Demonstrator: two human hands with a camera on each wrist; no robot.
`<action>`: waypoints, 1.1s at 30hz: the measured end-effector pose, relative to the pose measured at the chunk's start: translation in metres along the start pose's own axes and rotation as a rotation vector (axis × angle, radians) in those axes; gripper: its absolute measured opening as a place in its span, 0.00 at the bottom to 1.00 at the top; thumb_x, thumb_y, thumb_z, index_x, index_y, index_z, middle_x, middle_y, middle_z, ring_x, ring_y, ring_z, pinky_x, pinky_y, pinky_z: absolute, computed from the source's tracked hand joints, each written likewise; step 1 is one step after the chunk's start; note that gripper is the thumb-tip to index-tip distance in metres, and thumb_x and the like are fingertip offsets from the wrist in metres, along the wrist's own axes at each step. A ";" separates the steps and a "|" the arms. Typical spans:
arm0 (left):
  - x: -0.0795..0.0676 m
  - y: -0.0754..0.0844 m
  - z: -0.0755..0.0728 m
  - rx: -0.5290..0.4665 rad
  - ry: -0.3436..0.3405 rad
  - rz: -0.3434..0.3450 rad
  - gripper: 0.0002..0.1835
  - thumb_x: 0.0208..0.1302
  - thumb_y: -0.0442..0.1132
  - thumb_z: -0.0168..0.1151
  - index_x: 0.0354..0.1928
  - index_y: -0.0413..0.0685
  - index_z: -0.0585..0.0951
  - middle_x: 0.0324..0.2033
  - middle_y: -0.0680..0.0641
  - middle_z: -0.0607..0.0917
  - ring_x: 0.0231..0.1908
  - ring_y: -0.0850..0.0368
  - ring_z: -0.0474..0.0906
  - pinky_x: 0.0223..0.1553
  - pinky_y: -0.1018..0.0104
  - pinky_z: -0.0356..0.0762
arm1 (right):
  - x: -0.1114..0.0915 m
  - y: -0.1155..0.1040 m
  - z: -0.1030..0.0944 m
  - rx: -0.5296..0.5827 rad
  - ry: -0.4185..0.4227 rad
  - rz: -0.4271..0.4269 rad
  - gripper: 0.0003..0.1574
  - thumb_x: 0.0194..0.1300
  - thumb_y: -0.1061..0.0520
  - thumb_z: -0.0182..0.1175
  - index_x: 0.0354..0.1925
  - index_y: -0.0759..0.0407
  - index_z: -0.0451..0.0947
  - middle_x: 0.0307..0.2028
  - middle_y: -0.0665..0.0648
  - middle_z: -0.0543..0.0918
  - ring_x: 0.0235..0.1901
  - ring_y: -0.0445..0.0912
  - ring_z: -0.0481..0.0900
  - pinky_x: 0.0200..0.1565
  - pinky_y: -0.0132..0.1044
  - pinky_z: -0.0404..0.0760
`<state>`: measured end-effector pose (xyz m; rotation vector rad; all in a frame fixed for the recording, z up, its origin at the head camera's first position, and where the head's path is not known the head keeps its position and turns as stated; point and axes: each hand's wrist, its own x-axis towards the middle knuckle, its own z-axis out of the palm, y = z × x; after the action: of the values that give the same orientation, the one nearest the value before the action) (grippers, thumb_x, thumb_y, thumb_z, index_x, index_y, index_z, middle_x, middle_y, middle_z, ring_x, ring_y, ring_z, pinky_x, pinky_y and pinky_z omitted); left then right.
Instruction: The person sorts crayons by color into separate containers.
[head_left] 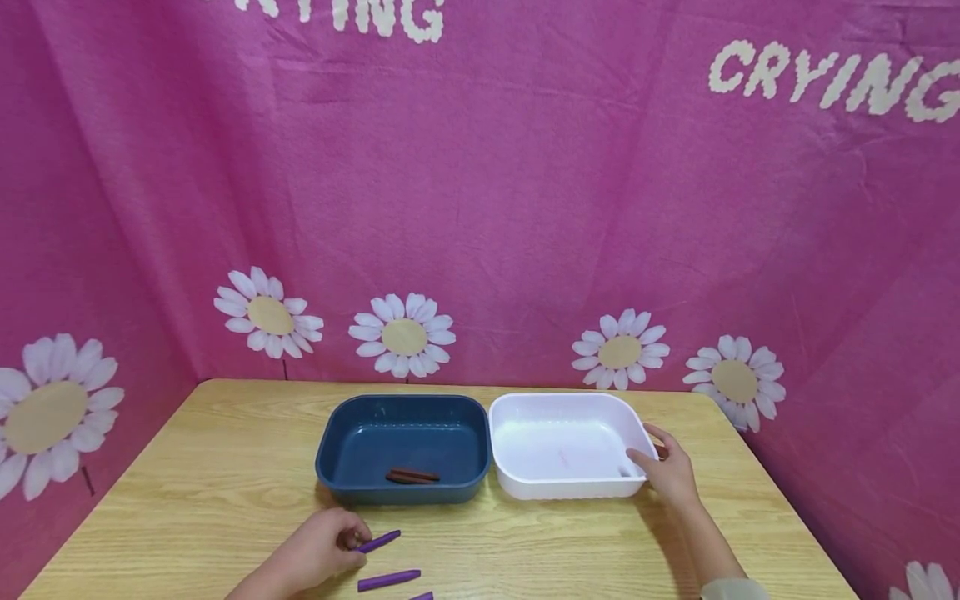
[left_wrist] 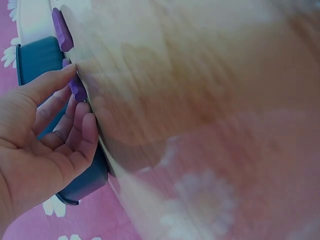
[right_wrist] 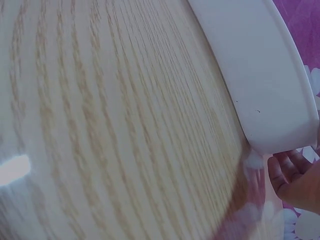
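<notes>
My left hand (head_left: 324, 546) pinches a purple crayon (head_left: 381, 541) between thumb and fingers, close over the table in front of the dark blue bin. In the left wrist view, the thumb and fingertips lie at either side of that crayon (left_wrist: 78, 89). Nearer the front edge lies a second purple crayon (head_left: 389, 580), and part of a third (head_left: 423, 596) shows at the bottom of the head view. With my right hand (head_left: 672, 473) I grip the right wall of the white bin (head_left: 570, 489), thumb over the rim and fingers outside.
The dark blue bin (head_left: 405, 496) stands left of the white one, their sides close together. Brown crayons (head_left: 412, 476) lie on its floor near the front wall. Both bins sit toward the back of the wooden table (head_left: 225, 467), before a pink daisy-print cloth (head_left: 480, 208).
</notes>
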<state>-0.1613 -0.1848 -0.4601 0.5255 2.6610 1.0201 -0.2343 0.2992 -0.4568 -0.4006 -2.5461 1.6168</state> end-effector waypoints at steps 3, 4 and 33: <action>0.001 0.001 0.001 0.026 0.014 0.006 0.04 0.51 0.34 0.69 0.29 0.49 0.83 0.23 0.54 0.76 0.26 0.64 0.67 0.28 0.72 0.65 | 0.000 0.000 -0.001 -0.002 -0.002 0.001 0.40 0.63 0.58 0.58 0.69 0.62 0.53 0.62 0.77 0.63 0.61 0.66 0.64 0.50 0.44 0.79; 0.001 0.001 0.001 0.029 0.016 0.005 0.04 0.51 0.34 0.69 0.29 0.49 0.83 0.24 0.54 0.76 0.26 0.65 0.67 0.28 0.72 0.65 | 0.000 0.000 -0.001 -0.002 -0.003 0.000 0.40 0.64 0.58 0.58 0.69 0.62 0.53 0.62 0.76 0.63 0.61 0.65 0.64 0.51 0.44 0.79; 0.002 0.040 -0.016 0.048 0.106 0.138 0.02 0.55 0.35 0.66 0.31 0.50 0.84 0.25 0.57 0.76 0.27 0.70 0.68 0.28 0.75 0.69 | 0.001 0.002 0.003 0.040 0.024 0.032 0.39 0.65 0.57 0.57 0.69 0.60 0.53 0.60 0.76 0.65 0.58 0.62 0.67 0.45 0.38 0.81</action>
<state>-0.1594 -0.1660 -0.4214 0.6925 2.7811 1.0509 -0.2351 0.2979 -0.4600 -0.4558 -2.4987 1.6605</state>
